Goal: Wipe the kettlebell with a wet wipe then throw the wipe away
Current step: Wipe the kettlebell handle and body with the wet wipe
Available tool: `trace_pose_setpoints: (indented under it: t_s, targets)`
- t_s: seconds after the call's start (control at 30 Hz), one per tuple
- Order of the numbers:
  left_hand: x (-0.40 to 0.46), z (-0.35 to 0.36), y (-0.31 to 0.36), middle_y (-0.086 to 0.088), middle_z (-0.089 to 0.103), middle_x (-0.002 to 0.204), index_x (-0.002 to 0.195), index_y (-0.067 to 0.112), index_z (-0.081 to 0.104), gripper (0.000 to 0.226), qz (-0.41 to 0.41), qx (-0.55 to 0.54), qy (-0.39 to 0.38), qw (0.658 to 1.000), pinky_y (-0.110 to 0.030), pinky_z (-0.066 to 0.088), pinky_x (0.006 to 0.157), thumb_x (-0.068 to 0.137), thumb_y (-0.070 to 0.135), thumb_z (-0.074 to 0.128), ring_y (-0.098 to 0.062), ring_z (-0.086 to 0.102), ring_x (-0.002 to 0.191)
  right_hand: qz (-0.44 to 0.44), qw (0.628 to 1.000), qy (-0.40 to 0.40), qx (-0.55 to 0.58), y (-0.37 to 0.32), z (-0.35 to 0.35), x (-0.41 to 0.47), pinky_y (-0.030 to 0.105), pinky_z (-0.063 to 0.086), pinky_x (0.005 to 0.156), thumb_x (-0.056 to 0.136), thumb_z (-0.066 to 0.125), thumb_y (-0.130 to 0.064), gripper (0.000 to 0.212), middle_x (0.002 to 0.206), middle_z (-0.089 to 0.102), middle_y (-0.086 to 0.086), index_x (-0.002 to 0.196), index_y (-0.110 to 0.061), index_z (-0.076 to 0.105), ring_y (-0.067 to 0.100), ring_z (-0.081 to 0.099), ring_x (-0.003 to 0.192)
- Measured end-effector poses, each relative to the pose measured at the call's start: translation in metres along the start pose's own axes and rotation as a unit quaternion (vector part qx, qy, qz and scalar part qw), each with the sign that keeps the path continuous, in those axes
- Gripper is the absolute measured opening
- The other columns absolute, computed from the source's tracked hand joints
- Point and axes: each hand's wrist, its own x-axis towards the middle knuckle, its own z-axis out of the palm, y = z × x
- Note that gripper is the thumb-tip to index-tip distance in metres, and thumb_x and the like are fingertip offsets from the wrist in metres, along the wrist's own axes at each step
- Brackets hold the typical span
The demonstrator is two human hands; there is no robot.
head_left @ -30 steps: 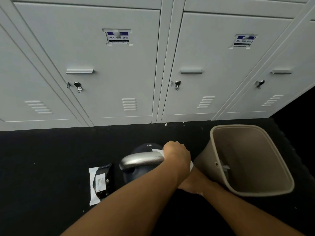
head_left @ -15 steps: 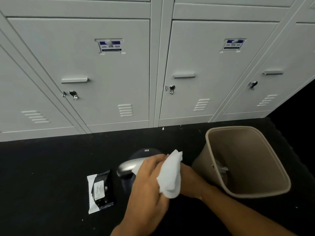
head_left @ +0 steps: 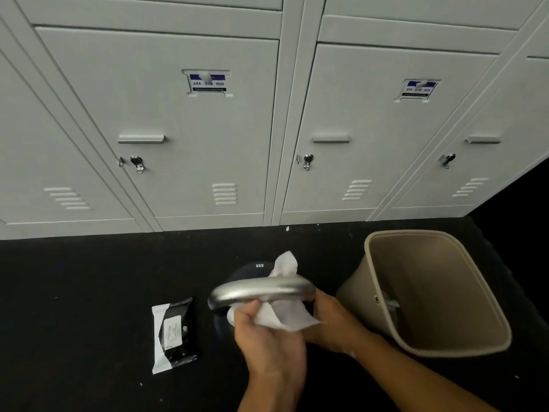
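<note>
Kettlebell [head_left: 252, 270]: stands on the dark floor [head_left: 74, 292] in front of the grey lockers [head_left: 193, 129], between the wipe pack and the bin; its silver handle [head_left: 261, 289] arches across the top
Wet wipe [head_left: 282, 316]: threaded under the handle, one end poking up behind it, the rest bunched in front
Left hand [head_left: 270, 340]: fingers [head_left: 246, 315] pinched narrow on the near part of the wipe, just below the handle
Right hand [head_left: 332, 319]: at the handle's right end, apparently steadying it; whether its fingers are closed around the handle I cannot tell
Bin [head_left: 463, 292]: beige, tilted, just right of the kettlebell, mouth open toward the hands
Wipe pack [head_left: 173, 334]: flat on the floor, just left of the kettlebell
Step in hand: wiping the handle, body likely not finished
Doing it well: keep the wipe taut against the underside, draw it along the whole curve, brace the bell so it does not rock, then move to the dark body before the bin
</note>
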Motion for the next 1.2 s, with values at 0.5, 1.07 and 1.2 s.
trace_pose_setpoints:
  t_s: [0.5,1.07,1.2]
  targets:
    - [0.015,-0.026,-0.004,-0.025,0.07,0.121,0.118,-0.002,0.071,0.056,0.019,0.104,-0.09,0.99,-0.046,0.04,0.107,0.088,0.027,0.034,-0.034,0.065,0.113,0.027,0.999,-0.03,0.023,0.006,0.001,0.002,0.006,0.041,0.101,0.077,0.088,-0.048,0.07,0.121,0.058,-0.034,0.137,-0.04,0.053,-0.027,0.052,0.11]
    - [0.029,-0.035,-0.002,-0.019,0.067,0.12,0.144,0.003,0.053,0.06,-0.008,0.013,-0.041,0.999,-0.04,0.05,0.096,0.095,0.031,0.032,-0.031,0.064,0.106,0.032,0.999,-0.032,0.017,-0.012,-0.006,-0.007,0.038,0.048,0.109,0.046,0.083,-0.063,0.107,0.129,0.064,-0.012,0.143,-0.026,0.056,0.013,0.059,0.128]
    - [0.029,-0.03,0.006,-0.023,0.059,0.142,0.142,0.003,0.056,0.06,-0.027,-0.034,-0.045,0.998,-0.045,0.038,0.116,0.094,0.031,0.031,-0.036,0.056,0.131,0.038,0.998,-0.038,0.032,-0.012,-0.006,-0.006,0.046,0.049,0.112,0.045,0.088,-0.062,0.112,0.133,0.067,-0.008,0.145,-0.025,0.056,0.013,0.061,0.128]
